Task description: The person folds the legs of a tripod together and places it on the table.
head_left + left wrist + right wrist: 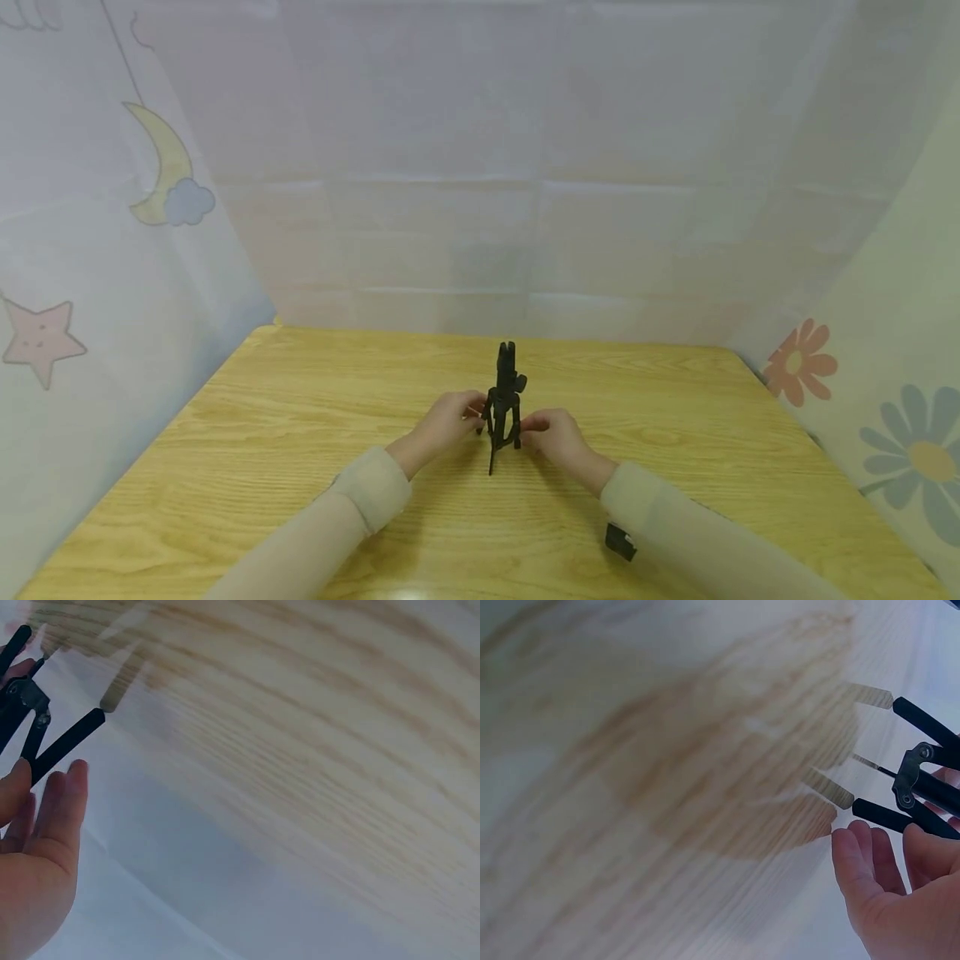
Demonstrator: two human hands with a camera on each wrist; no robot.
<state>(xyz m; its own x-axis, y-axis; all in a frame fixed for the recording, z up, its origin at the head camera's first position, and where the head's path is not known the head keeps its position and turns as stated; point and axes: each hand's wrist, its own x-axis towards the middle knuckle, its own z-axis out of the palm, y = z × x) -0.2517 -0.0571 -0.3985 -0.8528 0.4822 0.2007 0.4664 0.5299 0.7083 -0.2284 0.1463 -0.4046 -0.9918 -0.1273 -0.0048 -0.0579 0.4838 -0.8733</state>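
Observation:
A small black tripod [506, 371] with a clamp-like head and a side knob stands upright on the wooden table [337, 375], its legs partly spread. My left hand [444, 423] is at its left leg, thumb and fingers on either side of it. On the opposite side, my right hand [561, 440] pinches the right leg low down. The left wrist view shows a tripod leg [71, 742] between thumb and fingers, its foot near the tabletop. In the right wrist view, the thumb lies against another leg [881, 815], with the hinged brace [907, 778] above it.
A small black object [620, 542] shows beside the right sleeve [660, 508], partly hidden by it. A pale sheet wall [450, 167] rises behind the table. Printed side walls carry a moon [168, 154], a star and flowers [801, 362].

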